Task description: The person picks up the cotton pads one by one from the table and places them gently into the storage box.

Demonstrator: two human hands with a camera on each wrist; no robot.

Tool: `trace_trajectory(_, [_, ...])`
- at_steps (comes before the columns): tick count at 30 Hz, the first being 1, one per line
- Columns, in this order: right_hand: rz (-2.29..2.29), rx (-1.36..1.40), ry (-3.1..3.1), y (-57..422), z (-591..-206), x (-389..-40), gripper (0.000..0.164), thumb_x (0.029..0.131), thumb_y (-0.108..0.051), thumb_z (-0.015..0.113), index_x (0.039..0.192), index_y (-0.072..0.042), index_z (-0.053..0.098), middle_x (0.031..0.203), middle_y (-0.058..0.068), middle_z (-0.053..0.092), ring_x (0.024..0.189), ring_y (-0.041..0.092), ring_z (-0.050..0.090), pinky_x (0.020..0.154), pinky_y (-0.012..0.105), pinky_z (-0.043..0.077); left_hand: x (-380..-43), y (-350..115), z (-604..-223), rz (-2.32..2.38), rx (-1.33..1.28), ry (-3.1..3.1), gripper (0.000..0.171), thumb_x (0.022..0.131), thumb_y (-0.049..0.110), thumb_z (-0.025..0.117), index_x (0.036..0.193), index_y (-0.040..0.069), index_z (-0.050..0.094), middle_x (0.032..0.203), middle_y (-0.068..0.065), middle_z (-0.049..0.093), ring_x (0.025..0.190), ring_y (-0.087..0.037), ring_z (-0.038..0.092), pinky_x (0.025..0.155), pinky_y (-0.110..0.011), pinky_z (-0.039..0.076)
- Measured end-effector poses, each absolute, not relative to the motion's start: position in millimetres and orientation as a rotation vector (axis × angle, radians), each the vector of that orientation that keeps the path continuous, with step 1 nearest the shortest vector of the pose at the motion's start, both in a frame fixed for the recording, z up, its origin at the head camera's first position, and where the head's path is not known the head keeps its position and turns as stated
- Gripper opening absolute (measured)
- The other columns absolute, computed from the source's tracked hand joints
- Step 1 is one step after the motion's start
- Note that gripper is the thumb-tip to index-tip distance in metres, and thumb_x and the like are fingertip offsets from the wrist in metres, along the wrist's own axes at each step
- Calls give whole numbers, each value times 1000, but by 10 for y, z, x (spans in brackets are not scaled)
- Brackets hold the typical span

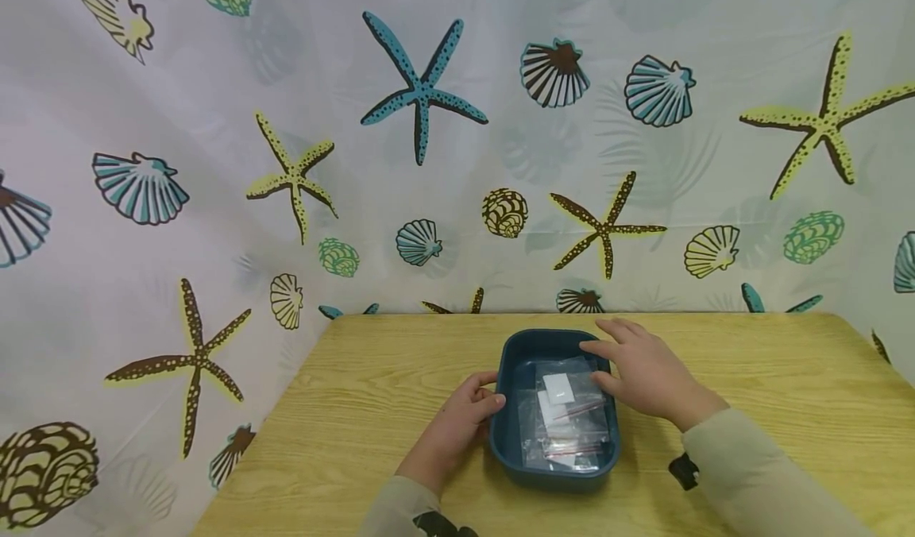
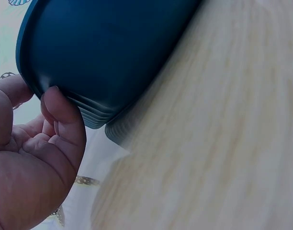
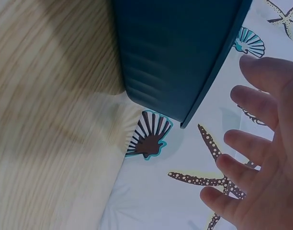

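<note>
A dark blue plastic bin (image 1: 516, 450) with rounded corners stands on the table. Inside it lie several clear zip bags (image 1: 589, 418), overlapping, with small white pieces (image 1: 558, 388) in or on them. At the bin's left side, my left hand (image 1: 457, 418) grips the rim, thumb at the top edge. The left wrist view shows curled fingers (image 2: 62, 115) against the bin's outer wall (image 2: 103, 48). My right hand (image 1: 643, 370) hovers by the bin's right rim, fingers spread and holding nothing. In the right wrist view, its fingertips (image 3: 232, 136) stand apart from the bin wall (image 3: 180, 52).
The light wooden table (image 1: 372, 410) extends on both sides of the bin. Behind it and to its sides hangs a white curtain (image 1: 457, 259) printed with starfish and shells. Dark straps (image 1: 684, 471) show at the sleeves.
</note>
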State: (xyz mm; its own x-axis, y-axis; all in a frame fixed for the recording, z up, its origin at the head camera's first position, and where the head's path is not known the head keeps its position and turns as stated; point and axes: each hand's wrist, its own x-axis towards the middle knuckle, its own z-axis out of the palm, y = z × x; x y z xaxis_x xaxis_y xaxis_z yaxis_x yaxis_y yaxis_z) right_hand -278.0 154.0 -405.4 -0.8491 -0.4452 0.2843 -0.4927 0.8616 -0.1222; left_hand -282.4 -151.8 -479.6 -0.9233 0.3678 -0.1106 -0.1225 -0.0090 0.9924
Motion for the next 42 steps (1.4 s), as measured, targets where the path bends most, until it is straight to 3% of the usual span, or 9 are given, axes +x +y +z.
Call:
trace_trajectory(24, [317,721,-2761,1821,-4090,-2627,45,92,-34,74,133,-15,68,149,21,47,137,46,40,107,64,35,-2821,-1488,-4764,1997,233,1952,51,104,17,57,151,6,41,113,-20,61,94,-25,66,79,-36,56])
trace_trajectory(42, [397,702,-2791,2143,-4174,-2457,45,93,-35,74,133,-16,68,149,20,48,137,50,38,104,67,35,-2843,-1490,-4803,2023,247,1930,47,105,12,55,150,3,42,110,-17,59,83,-19,61,65,-27,50])
